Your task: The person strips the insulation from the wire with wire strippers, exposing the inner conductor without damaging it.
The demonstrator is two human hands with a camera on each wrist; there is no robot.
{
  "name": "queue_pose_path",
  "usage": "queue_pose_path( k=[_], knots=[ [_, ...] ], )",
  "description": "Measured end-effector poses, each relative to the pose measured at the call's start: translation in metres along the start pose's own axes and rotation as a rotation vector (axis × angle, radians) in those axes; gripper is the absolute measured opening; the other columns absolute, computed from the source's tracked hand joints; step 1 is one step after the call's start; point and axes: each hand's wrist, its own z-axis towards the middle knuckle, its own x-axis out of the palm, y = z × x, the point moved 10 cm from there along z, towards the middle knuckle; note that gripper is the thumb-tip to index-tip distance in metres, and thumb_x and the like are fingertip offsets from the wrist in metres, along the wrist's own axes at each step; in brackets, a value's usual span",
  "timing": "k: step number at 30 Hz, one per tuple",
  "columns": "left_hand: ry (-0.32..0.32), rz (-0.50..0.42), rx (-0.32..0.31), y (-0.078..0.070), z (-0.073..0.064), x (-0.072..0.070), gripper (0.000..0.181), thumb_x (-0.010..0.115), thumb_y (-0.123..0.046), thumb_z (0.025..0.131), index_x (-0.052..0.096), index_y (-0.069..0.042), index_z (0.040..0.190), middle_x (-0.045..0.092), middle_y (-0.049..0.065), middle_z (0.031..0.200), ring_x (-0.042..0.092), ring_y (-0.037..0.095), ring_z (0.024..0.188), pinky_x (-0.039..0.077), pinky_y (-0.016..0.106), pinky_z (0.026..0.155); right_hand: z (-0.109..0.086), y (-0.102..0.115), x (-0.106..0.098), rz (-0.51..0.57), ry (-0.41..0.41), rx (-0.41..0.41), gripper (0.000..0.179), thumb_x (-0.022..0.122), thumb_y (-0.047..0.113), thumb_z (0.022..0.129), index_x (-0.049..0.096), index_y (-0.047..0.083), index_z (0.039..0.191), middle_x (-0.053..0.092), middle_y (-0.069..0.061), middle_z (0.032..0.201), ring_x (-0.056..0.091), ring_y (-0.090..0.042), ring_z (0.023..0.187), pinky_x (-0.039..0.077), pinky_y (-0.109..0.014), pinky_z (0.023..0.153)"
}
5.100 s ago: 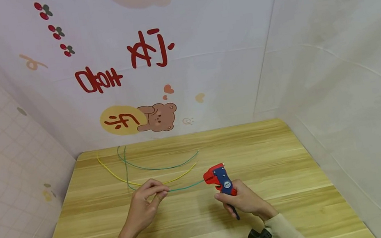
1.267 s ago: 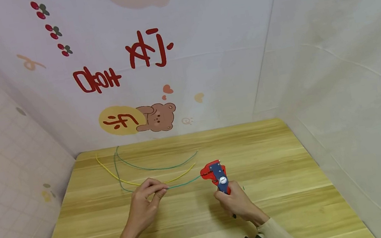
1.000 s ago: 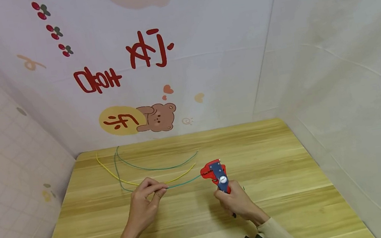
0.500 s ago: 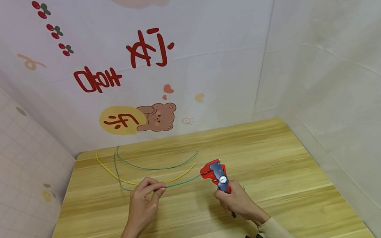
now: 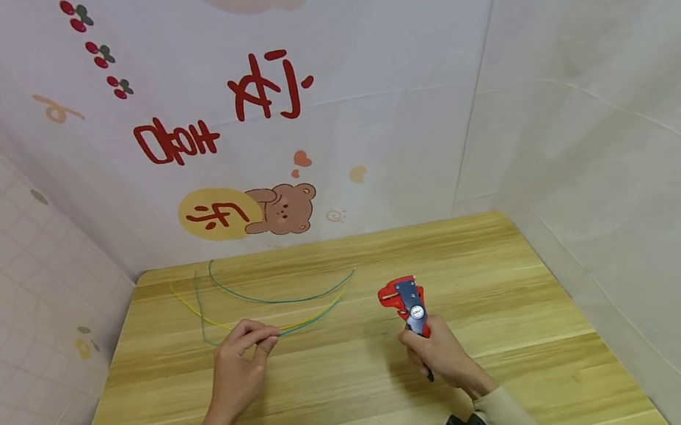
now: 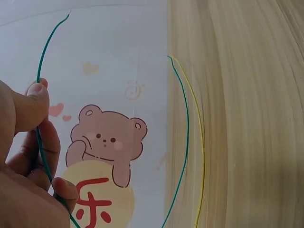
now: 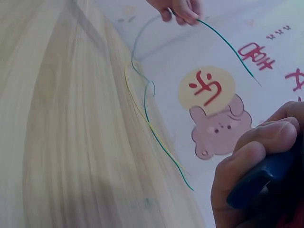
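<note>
My left hand (image 5: 240, 369) pinches a green wire (image 5: 311, 323) between thumb and fingers, holding it above the table. The wire's free end points right and stands apart from the tool; in the left wrist view its tip (image 6: 69, 14) looks thin and bare. A red and blue wire stripper (image 5: 412, 305) is gripped by its handles in my right hand (image 5: 443, 354), head upward, with a gap showing in its red nose. In the right wrist view, the fingers (image 7: 240, 161) curl round a dark blue handle (image 7: 261, 178).
A second green wire (image 5: 287, 300) curves across the back of the wooden table (image 5: 489, 263). Near it lies a yellow wire (image 5: 196, 313), partly behind my left hand. One small green bit (image 7: 149, 202) rests on the tabletop. Printed cloth walls (image 5: 399, 158) border the back and sides.
The wire's end has come out of the stripper's nose. My left hand has drawn the wire left, while my right hand has moved slightly right with the stripper.
</note>
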Motion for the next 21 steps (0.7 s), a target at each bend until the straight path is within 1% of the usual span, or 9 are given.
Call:
queue_pose_path(
  k=[3, 5, 9, 11, 15, 18, 21],
  knots=[
    [0.004, -0.008, 0.0, 0.002, -0.002, -0.004, 0.019, 0.083, 0.015, 0.092, 0.087, -0.002, 0.098, 0.076, 0.003, 0.095, 0.071, 0.006, 0.092, 0.052, 0.009, 0.089, -0.002, 0.0, -0.01, 0.003, -0.024, 0.006, 0.032, 0.059, 0.008, 0.113, 0.053, 0.005, 0.081, 0.047, 0.003, 0.053, 0.046, -0.01, 0.042, 0.041, -0.022, 0.044],
    [0.006, -0.021, 0.018, 0.001, -0.003, -0.004, 0.019, 0.082, 0.016, 0.091, 0.086, 0.0, 0.099, 0.076, 0.005, 0.096, 0.071, 0.007, 0.091, 0.053, 0.009, 0.089, -0.003, 0.0, -0.016, 0.0, -0.041, 0.014, 0.031, 0.06, 0.009, 0.112, 0.053, 0.005, 0.082, 0.048, 0.003, 0.053, 0.048, -0.011, 0.042, 0.041, -0.022, 0.044],
    [0.002, -0.032, 0.046, -0.001, -0.003, -0.003, 0.019, 0.082, 0.016, 0.092, 0.087, -0.001, 0.1, 0.077, 0.007, 0.096, 0.072, 0.007, 0.092, 0.053, 0.009, 0.09, -0.005, -0.003, -0.022, -0.028, -0.068, 0.031, 0.031, 0.063, 0.013, 0.112, 0.056, 0.003, 0.083, 0.051, 0.001, 0.054, 0.051, -0.011, 0.043, 0.043, -0.023, 0.045],
    [-0.004, -0.037, 0.051, -0.002, -0.003, -0.003, 0.021, 0.082, 0.016, 0.092, 0.087, -0.003, 0.1, 0.077, 0.007, 0.096, 0.072, 0.007, 0.093, 0.053, 0.009, 0.09, -0.005, -0.004, -0.023, -0.045, -0.071, 0.035, 0.032, 0.065, 0.015, 0.112, 0.058, 0.0, 0.085, 0.053, 0.0, 0.055, 0.053, -0.011, 0.044, 0.045, -0.024, 0.045],
    [-0.007, -0.053, 0.059, -0.003, -0.001, -0.002, 0.025, 0.082, 0.017, 0.091, 0.088, -0.005, 0.1, 0.076, 0.013, 0.095, 0.072, 0.005, 0.093, 0.053, 0.009, 0.092, -0.006, -0.003, -0.023, -0.062, -0.07, 0.032, 0.034, 0.066, 0.018, 0.113, 0.059, -0.008, 0.091, 0.056, -0.001, 0.057, 0.055, -0.012, 0.046, 0.048, -0.026, 0.046],
    [-0.005, -0.061, 0.072, -0.005, 0.0, 0.0, 0.024, 0.082, 0.017, 0.092, 0.087, -0.005, 0.101, 0.076, 0.014, 0.096, 0.072, 0.007, 0.093, 0.053, 0.009, 0.091, -0.006, -0.003, -0.023, -0.061, -0.069, 0.03, 0.035, 0.067, 0.018, 0.113, 0.059, -0.008, 0.091, 0.057, -0.001, 0.058, 0.056, -0.012, 0.046, 0.05, -0.027, 0.047],
    [-0.012, -0.066, 0.085, -0.006, 0.002, 0.001, 0.025, 0.082, 0.016, 0.092, 0.087, -0.006, 0.101, 0.077, 0.01, 0.096, 0.073, 0.012, 0.091, 0.054, 0.009, 0.089, -0.005, -0.001, -0.022, -0.056, -0.067, 0.033, 0.034, 0.066, 0.016, 0.113, 0.06, -0.005, 0.087, 0.058, -0.002, 0.059, 0.057, -0.014, 0.047, 0.05, -0.027, 0.047]
  ],
)
